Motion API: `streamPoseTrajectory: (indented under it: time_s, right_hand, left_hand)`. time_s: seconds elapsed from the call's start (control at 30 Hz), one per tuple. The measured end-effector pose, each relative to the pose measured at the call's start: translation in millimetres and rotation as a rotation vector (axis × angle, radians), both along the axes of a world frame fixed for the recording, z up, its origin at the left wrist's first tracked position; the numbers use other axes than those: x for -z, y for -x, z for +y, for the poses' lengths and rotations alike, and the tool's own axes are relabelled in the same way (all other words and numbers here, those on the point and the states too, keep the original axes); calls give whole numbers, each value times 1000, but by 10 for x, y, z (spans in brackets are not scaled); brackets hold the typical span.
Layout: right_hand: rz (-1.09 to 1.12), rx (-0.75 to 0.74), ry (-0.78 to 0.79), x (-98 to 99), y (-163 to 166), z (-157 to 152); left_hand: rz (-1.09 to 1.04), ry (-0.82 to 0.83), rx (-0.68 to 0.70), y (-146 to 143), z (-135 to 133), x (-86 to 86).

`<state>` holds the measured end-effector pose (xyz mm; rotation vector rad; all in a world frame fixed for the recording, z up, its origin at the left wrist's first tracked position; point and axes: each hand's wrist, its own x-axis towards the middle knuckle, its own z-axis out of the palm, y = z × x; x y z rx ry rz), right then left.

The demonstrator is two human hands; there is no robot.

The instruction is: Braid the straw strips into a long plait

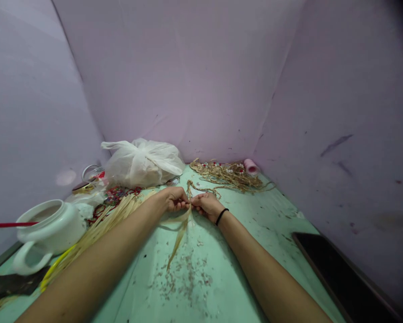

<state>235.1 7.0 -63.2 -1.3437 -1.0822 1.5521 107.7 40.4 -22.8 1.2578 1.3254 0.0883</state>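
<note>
My left hand [177, 199] and my right hand [206, 205] meet over the middle of the green tabletop [235, 242], both closed in a pinch. Between their fingertips is a strip of dry straw-coloured fibre [179, 242], its loose flat end trailing toward me. From the far side of my fingers a thin braided cord [190, 185] of the same fibre runs away and curls to the right. A black band circles my right wrist. The exact spot where the fingertips press is partly hidden.
Beaded fibre cords [231, 175] lie at the back beside a pink thread spool [251, 167]. A tied white plastic bag [144, 163] sits back left. On the left are long fibre strips [115, 217] and a white jug [55, 226]; a dark flat object [335, 269] lies right.
</note>
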Motion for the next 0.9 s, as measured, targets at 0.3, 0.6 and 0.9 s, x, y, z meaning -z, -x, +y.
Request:
streamPoseTrajectory:
  time_s: [0.3,0.6,0.9]
  right_hand:
    - [88,-54,67,-75,-32,-21]
    - [132,-150,86,-88,-92,-10]
    - [20,-104,12,-30,-70,-17]
  left_hand:
    - [122,-123,-327,-114,-261,79]
    - [-262,73,-387,-100,-296,163]
    - [-233,-115,-343,3,-280,253]
